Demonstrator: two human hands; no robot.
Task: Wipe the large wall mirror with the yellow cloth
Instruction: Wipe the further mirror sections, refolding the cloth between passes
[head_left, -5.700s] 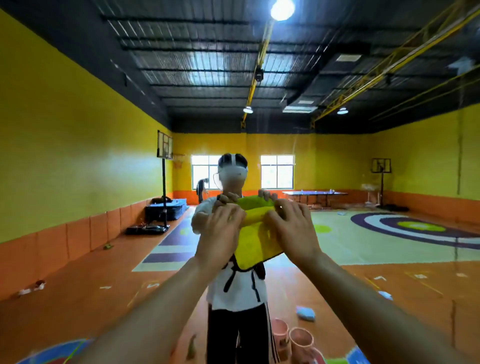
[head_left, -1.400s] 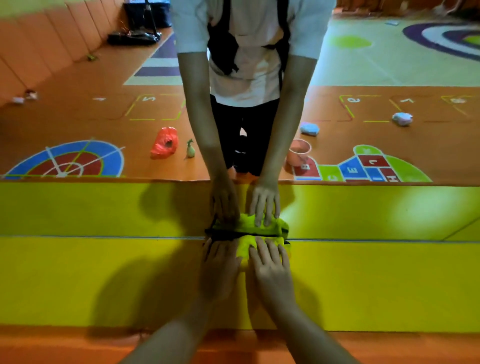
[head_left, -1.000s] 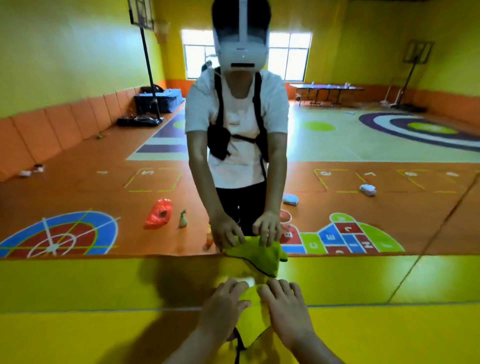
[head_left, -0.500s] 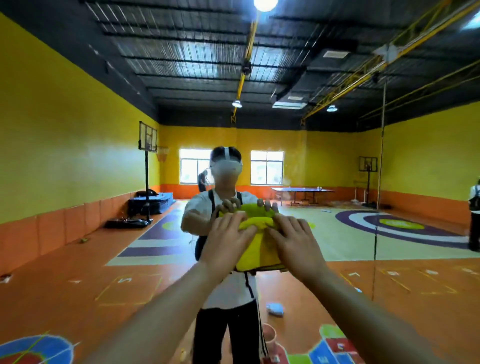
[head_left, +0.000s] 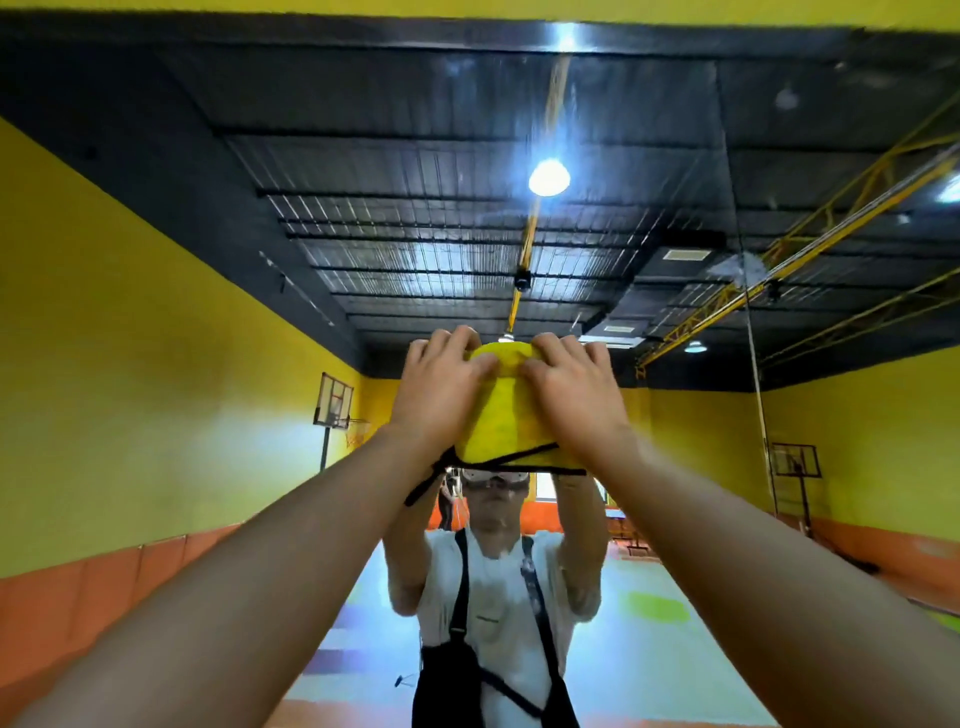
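Yellow cloth (head_left: 501, 415) is folded and pressed flat on the mirror (head_left: 156, 312), high up, straight below the reflected ceiling lamp (head_left: 549, 177). Left hand (head_left: 441, 395) covers the side down-left of the lamp, right hand (head_left: 569, 397) the side right under the lamp. Both lie open on it, fingers spread, gripping nothing. Looks like a top-of-reach stroke. Best: even palm pressure, cloth flat, overlapping passes. Don't let the loose black edging (head_left: 431, 483) drag on the glass.
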